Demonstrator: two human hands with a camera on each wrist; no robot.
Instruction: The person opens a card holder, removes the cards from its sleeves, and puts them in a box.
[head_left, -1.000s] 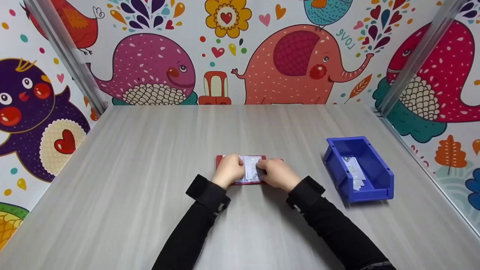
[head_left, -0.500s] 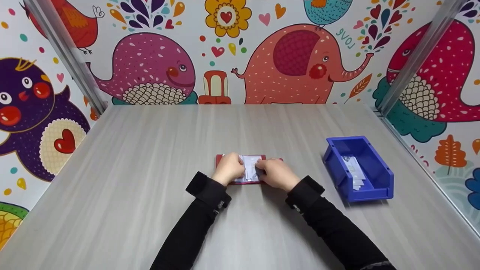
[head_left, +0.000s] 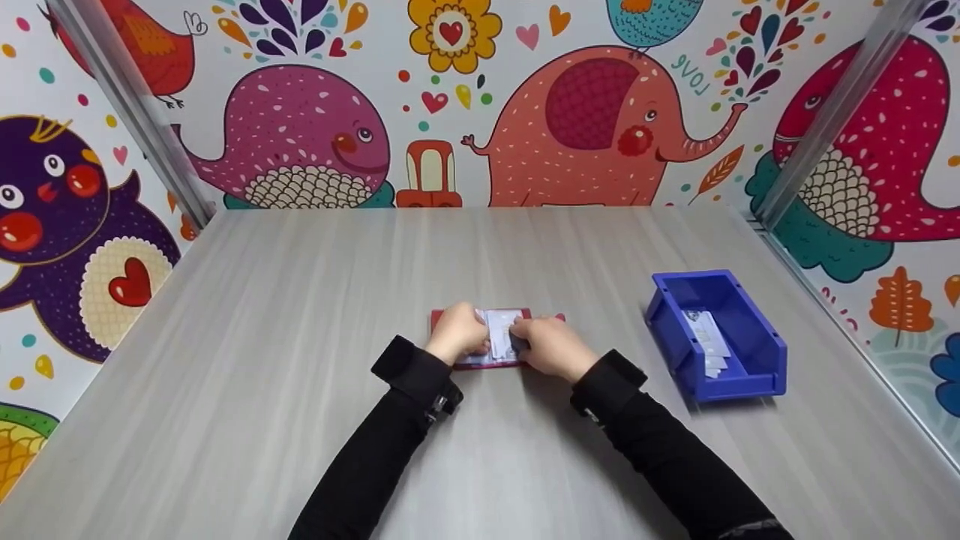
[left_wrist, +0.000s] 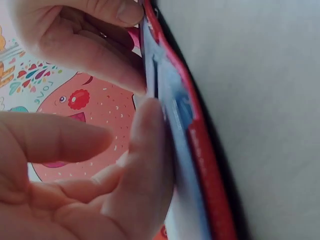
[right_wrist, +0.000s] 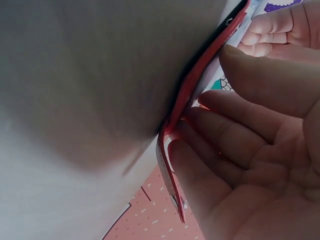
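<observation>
A red card holder (head_left: 487,366) lies opened on the table, with clear sleeves inside and a pale printed card (head_left: 500,335) on its right part. My left hand (head_left: 456,332) has its fingers bent at the sleeves in the middle; in the left wrist view one finger (left_wrist: 147,150) lies along the sleeve edge. At the card's right edge, the thumb and fingers of my right hand (head_left: 556,345) pinch the card. The right wrist view shows the holder's snap strap (right_wrist: 171,180) sticking out beside my right fingers. How far the card sits inside a sleeve is hidden.
A blue bin (head_left: 739,386) stands on the right of the table, with several pale cards (head_left: 706,337) in it. Printed wall panels (head_left: 442,105) enclose the table's back and sides. The wood-grain tabletop (head_left: 315,300) stretches around both hands.
Both hands stay at the card holder, with only slight movement. My left wrist has lifted and turned a little; card, holder and bin keep their places.
</observation>
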